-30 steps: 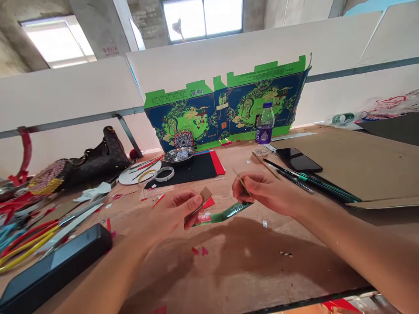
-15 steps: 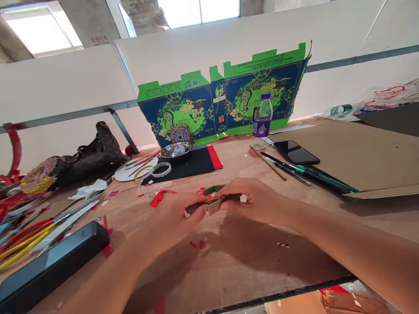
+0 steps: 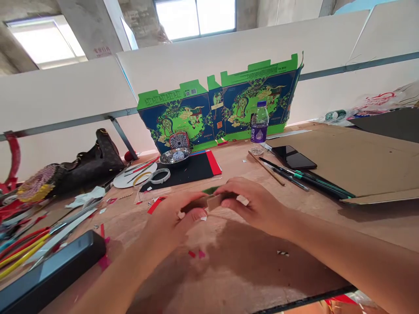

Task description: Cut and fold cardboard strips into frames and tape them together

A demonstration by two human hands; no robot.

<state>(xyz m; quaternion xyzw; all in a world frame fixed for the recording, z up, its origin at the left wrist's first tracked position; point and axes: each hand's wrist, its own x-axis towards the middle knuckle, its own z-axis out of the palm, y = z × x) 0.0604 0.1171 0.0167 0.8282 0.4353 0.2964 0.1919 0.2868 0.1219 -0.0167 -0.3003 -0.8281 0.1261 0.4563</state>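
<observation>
Between both hands is a small folded piece of cardboard (image 3: 214, 203), brown on the side facing me, with a bit of green showing at its far edge. My left hand (image 3: 178, 213) grips its left part, thumb in front and fingers behind. On the right part, my right hand (image 3: 244, 200) has its fingers curled round the piece. Pale tabs stick out by both hands. The piece is held above the wooden table (image 3: 222, 270); much of it is hidden by the fingers. Just behind my left hand lies a red paper strip (image 3: 156, 205).
Beyond the hands are a black sheet (image 3: 196, 168), a tape roll (image 3: 160, 176), a metal dish (image 3: 176, 155) and an upright printed carton (image 3: 186, 117). A bottle (image 3: 260, 128), phone (image 3: 293, 157), pens (image 3: 288, 175) and cardboard sheet (image 3: 369, 161) are right. Pliers (image 3: 29, 248) and a black case (image 3: 55, 270) lie left.
The camera view has tilted up slightly. Both hands still hold the cardboard piece; my right fingers have bent more around it, and my left hand has opened up a little on its side.
</observation>
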